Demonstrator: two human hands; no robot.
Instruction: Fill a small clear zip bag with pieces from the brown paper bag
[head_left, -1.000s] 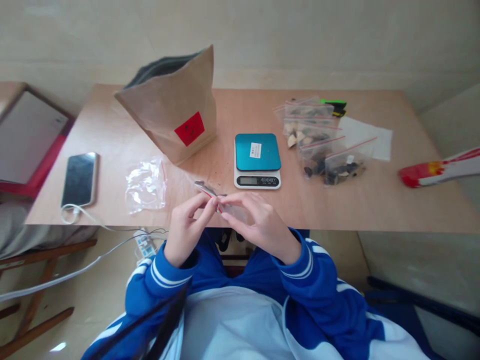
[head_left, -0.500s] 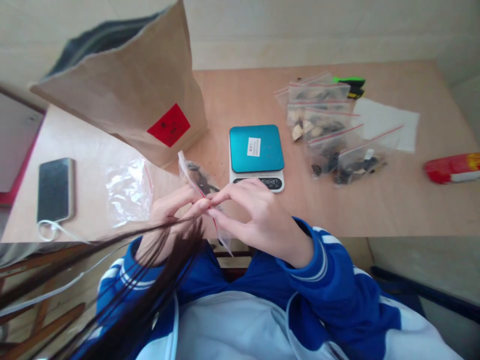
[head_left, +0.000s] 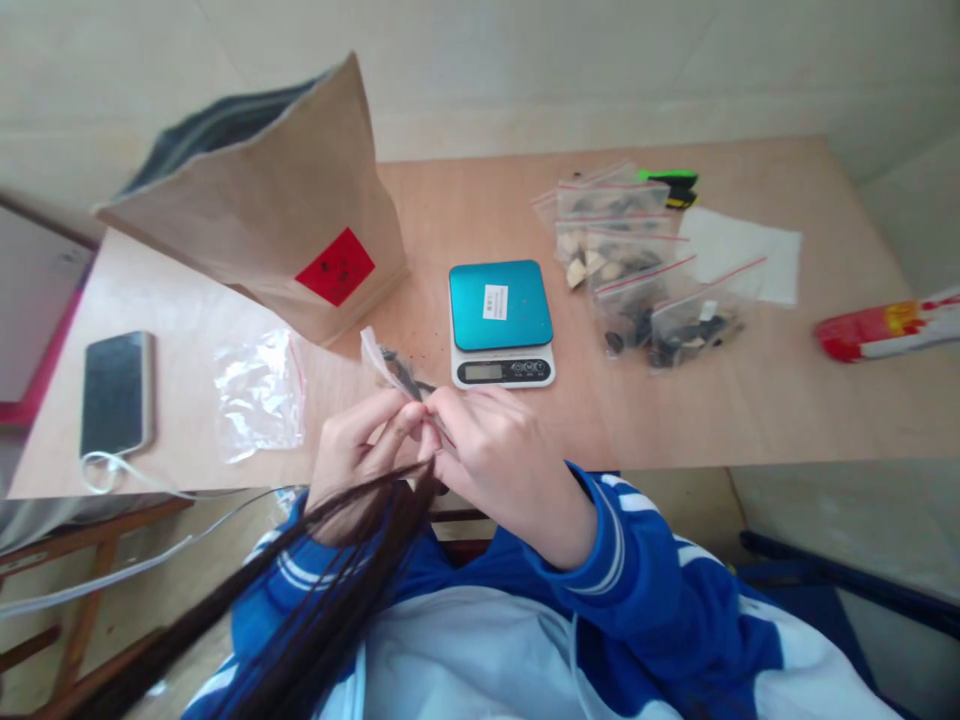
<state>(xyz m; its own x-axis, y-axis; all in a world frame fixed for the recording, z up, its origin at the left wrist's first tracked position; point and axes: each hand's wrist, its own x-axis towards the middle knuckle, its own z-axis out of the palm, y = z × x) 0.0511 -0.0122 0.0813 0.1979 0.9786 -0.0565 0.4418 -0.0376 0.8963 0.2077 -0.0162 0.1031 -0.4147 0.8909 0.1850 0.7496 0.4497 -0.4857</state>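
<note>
Both hands meet at the table's front edge around a small clear zip-lock bag (head_left: 386,362) with dark pieces inside. My left hand (head_left: 360,450) pinches the bag from the left, partly covered by strands of dark hair. My right hand (head_left: 499,455) is closed on its other side, fingertips touching the left ones. Much of the bag is hidden by the fingers. Just beyond the right hand stands a digital kitchen scale (head_left: 501,310) with a blue-green top and a white label; nothing else lies on it.
A large brown paper bag (head_left: 300,220) stands at back left. Clear plastic bags (head_left: 259,395) and a phone (head_left: 116,395) with a white cable lie left. Several filled zip-lock bags (head_left: 626,265), green-black tool (head_left: 675,185), white paper (head_left: 742,255) and red packet (head_left: 885,325) lie right.
The view has shifted slightly. Both hands have drawn closer together on the zip-lock bag, and its red-striped edge, spread out earlier, is now mostly covered by the fingers.
</note>
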